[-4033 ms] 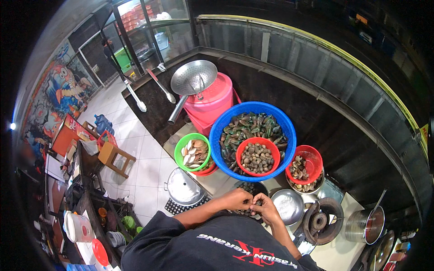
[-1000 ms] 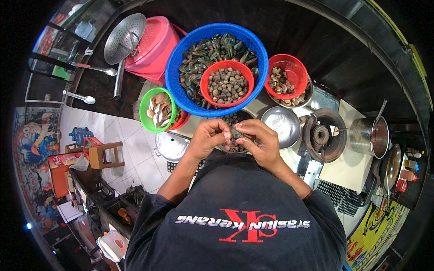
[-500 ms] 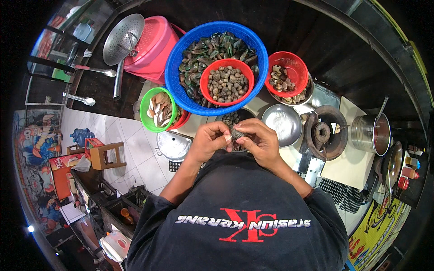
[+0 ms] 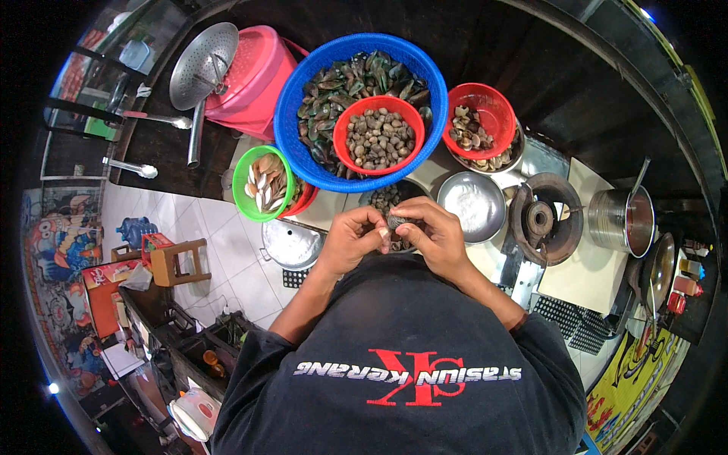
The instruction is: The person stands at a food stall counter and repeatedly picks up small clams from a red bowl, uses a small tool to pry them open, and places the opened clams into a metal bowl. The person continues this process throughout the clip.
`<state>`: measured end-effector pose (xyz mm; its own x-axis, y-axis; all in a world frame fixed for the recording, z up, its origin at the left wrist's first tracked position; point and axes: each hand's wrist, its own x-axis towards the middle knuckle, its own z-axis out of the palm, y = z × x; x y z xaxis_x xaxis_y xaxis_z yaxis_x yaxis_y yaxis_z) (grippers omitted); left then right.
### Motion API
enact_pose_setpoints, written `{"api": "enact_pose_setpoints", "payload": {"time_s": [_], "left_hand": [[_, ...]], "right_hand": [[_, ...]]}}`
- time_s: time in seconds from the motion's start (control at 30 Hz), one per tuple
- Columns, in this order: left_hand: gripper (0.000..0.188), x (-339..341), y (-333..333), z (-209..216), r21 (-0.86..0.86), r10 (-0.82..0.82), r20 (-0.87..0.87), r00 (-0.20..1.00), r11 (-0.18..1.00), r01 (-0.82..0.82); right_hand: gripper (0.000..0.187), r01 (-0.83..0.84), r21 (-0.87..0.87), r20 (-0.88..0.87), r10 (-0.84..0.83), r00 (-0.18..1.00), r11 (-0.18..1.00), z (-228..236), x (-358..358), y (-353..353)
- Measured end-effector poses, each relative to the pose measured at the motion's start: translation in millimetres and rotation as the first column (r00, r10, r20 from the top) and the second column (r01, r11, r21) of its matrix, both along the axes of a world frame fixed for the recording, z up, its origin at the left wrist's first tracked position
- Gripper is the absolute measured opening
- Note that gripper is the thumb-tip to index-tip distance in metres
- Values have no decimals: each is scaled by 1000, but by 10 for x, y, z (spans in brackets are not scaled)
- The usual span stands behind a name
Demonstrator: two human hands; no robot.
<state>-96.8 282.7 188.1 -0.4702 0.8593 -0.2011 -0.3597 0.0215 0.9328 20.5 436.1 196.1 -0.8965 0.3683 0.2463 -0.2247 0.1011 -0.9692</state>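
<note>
My left hand (image 4: pixel 355 236) and my right hand (image 4: pixel 436 236) meet in front of my chest. Between the right thumb and fingers sits a dark ribbed cockle (image 4: pixel 398 221). The left fingers are pinched close beside it; a small pale bit shows at their tips, too small to name. Below both hands, partly hidden by them, is a dark bowl of cockles (image 4: pixel 385 199). Just beyond stands a red basket of cockles (image 4: pixel 381 141), set inside a large blue basket (image 4: pixel 286 114) full of green mussels (image 4: pixel 322 102).
At the left stand a green basket of pale clams (image 4: pixel 267 186), a pink tub (image 4: pixel 262 83) and a strainer (image 4: pixel 201 64). Rightward are a red basket of shells (image 4: pixel 493 114), a metal bowl (image 4: pixel 472 206), a burner (image 4: pixel 540 220) and a steel pot (image 4: pixel 610 220).
My hands stay nearly in place, with the cockle turned slightly in the right fingers. The whole view has shifted a little.
</note>
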Motion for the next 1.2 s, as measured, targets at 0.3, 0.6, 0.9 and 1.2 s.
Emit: {"api": "enact_pose_setpoints", "payload": {"time_s": [0.3,0.6,0.9,1.2], "left_hand": [[7,49,-16,-59,81,52,138,989,995,-64],[6,41,-51,-41,53,-27,127,991,998,20],[3,-9,-78,28,17,96,115,989,995,-98],[4,-11,-115,60,14,77,76,994,997,-78]], "right_hand": [[22,66,-232,70,-51,996,970,-97,-23,-62],[23,47,111,-15,-46,999,993,62,4,-73],[22,64,195,-29,-59,998,979,87,-7,-115],[23,75,-39,-6,-75,997,996,60,-85,-113]]}}
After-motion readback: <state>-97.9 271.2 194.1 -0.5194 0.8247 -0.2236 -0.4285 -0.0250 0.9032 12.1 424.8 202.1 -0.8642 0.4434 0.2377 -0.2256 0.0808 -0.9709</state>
